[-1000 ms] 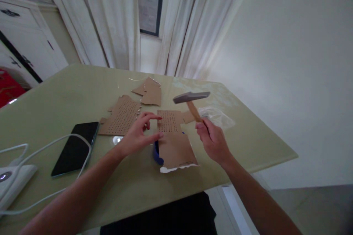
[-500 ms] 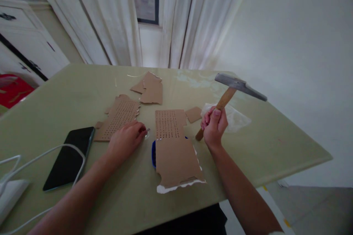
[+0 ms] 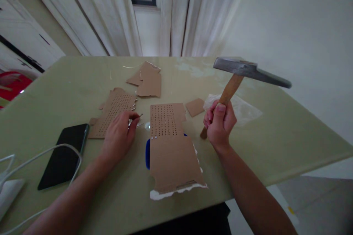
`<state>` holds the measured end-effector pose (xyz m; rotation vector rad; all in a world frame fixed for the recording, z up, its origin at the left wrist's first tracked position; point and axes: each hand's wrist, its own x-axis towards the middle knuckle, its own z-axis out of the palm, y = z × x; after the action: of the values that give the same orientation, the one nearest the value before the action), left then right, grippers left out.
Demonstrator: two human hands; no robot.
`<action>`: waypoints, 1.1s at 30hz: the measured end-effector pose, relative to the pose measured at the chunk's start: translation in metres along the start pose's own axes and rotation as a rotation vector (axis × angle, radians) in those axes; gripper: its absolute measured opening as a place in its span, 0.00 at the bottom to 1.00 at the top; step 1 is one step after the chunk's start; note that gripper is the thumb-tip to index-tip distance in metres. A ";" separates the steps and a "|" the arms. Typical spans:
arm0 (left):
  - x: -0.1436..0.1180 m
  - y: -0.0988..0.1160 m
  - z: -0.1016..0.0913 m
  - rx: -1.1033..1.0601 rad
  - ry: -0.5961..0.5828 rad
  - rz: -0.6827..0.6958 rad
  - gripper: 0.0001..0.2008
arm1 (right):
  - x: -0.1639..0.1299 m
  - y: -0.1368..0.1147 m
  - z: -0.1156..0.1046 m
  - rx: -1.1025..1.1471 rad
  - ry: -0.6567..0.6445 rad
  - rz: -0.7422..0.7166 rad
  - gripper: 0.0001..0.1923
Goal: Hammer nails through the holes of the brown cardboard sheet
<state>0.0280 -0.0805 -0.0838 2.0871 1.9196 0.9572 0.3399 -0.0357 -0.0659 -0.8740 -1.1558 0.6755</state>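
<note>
My right hand [image 3: 221, 123] is wrapped around the wooden handle of a hammer [image 3: 230, 88], its grey metal head raised above the table. Pinched between the fingers of my left hand [image 3: 121, 132] is a thin nail [image 3: 141, 115]; another slim metal piece shows just below it. Right of that hand lies a cardboard sheet [image 3: 176, 158], its upper part punched with rows of small holes and two shiny spots at the lowest row's left. Under the sheet, a blue object [image 3: 148, 154] is mostly hidden. A second perforated cardboard piece [image 3: 113, 110] lies beside and partly behind my left hand.
Torn cardboard scraps [image 3: 150, 82] lie farther back, with a small piece [image 3: 195, 107] right of the sheet. A clear plastic bag [image 3: 245, 112] is behind my right hand. At left are a black phone [image 3: 64, 154] and a white cable [image 3: 59, 146].
My left hand has drawn back a little from the table spot beside the sheet, and the nail now shows at its fingertips. The hammer is slightly higher and closer. The camera view has shifted.
</note>
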 end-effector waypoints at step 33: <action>-0.024 0.047 -0.008 -0.604 -0.054 -0.042 0.09 | -0.005 0.006 -0.002 -0.099 -0.062 -0.031 0.21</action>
<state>0.0642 -0.1134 -0.0620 1.6893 1.3999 1.2593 0.3403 -0.0368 -0.0735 -0.9218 -1.2646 0.6282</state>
